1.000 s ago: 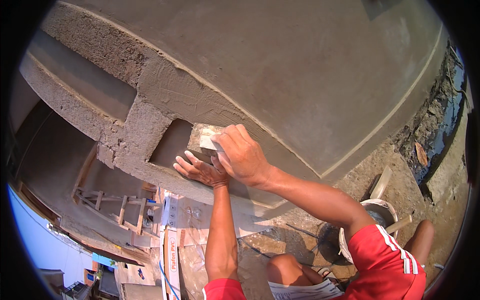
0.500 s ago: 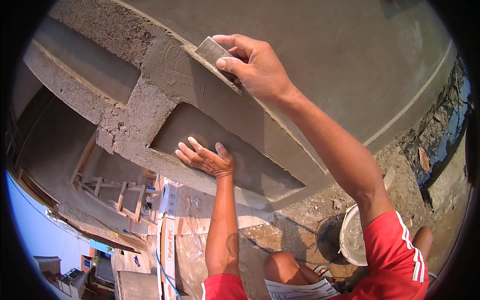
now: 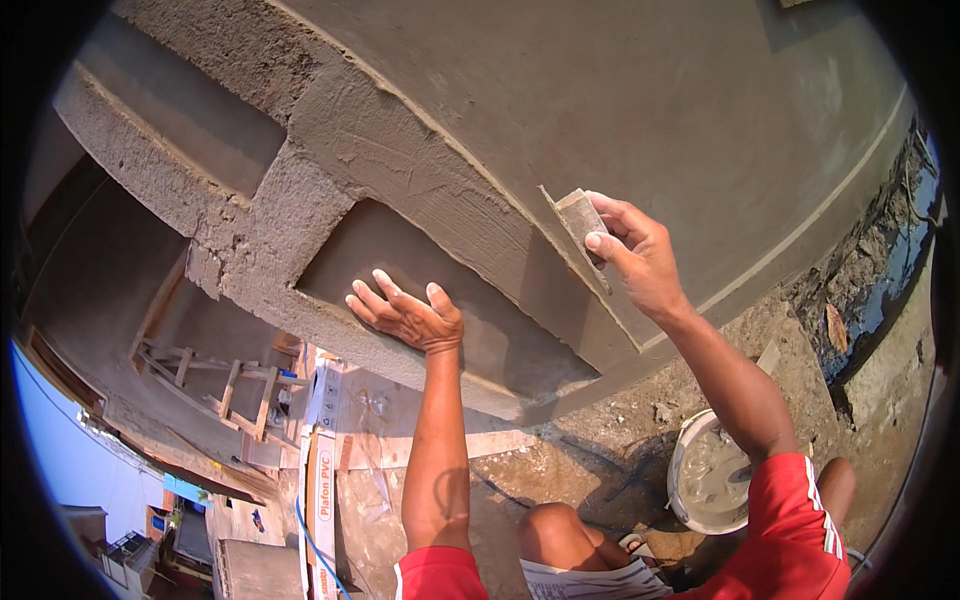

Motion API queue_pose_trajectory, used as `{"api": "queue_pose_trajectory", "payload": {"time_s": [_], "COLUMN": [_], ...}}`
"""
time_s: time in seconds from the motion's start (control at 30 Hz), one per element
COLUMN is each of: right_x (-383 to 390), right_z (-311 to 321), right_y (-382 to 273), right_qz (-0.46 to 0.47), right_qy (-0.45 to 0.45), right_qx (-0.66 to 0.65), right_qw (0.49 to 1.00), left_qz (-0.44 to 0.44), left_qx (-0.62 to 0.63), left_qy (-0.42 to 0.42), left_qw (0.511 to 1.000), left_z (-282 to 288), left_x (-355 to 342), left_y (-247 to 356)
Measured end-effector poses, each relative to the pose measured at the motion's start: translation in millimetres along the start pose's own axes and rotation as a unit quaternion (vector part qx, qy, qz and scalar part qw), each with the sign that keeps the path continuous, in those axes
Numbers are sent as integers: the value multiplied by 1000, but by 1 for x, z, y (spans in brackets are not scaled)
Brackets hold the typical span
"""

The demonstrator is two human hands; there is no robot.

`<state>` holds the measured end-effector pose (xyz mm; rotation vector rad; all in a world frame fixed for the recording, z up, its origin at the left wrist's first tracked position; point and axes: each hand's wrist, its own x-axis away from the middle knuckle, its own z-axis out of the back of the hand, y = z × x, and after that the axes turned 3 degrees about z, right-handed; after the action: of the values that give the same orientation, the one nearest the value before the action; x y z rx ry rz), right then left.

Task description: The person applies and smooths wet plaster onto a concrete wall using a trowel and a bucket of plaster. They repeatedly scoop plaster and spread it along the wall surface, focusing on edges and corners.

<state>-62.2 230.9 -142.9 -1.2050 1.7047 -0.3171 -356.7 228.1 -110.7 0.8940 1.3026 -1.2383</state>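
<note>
My right hand (image 3: 640,262) pinches a small, mortar-coated edging tool (image 3: 577,222) with an angled profile between thumb and fingers. The tool sits on the raised edge where the smooth grey wall (image 3: 700,130) meets a band of fresh, ridged mortar (image 3: 420,165). Below that band is a recessed panel (image 3: 500,310) with a pointed right end. My left hand (image 3: 410,315) rests with fingers spread at the recess's lower edge, holding nothing. Pale mortar covers the fingertips of both hands.
A bucket (image 3: 680,470) of wet mortar stands on the ground at lower right, beside my right arm. Wooden framing (image 3: 250,395), a long white carton (image 3: 322,490) and a blue cable (image 3: 310,540) lie at lower left. Another recess (image 3: 190,110) is at upper left.
My right hand has slid the edging tool down and to the right along the wall edge. My left hand stays at the recess.
</note>
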Motion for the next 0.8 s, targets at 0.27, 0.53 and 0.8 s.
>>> {"api": "queue_pose_trajectory", "payload": {"time_s": [0.27, 0.53, 0.8], "right_x": [-108, -40, -18], "right_z": [-70, -46, -11], "right_y": [-77, -16, -23], "right_qz": [149, 13, 150], "right_qy": [-63, -50, -24], "right_qx": [37, 49, 225], "right_qw": [986, 997, 962], "left_qz": [-1, 4, 15], "left_qx": [-5, -8, 24], "left_qy": [2, -9, 7], "left_qw": [1000, 1000, 1000], "left_z": [-2, 4, -3], "left_x": [1, 3, -2], "left_y": [1, -5, 6]}}
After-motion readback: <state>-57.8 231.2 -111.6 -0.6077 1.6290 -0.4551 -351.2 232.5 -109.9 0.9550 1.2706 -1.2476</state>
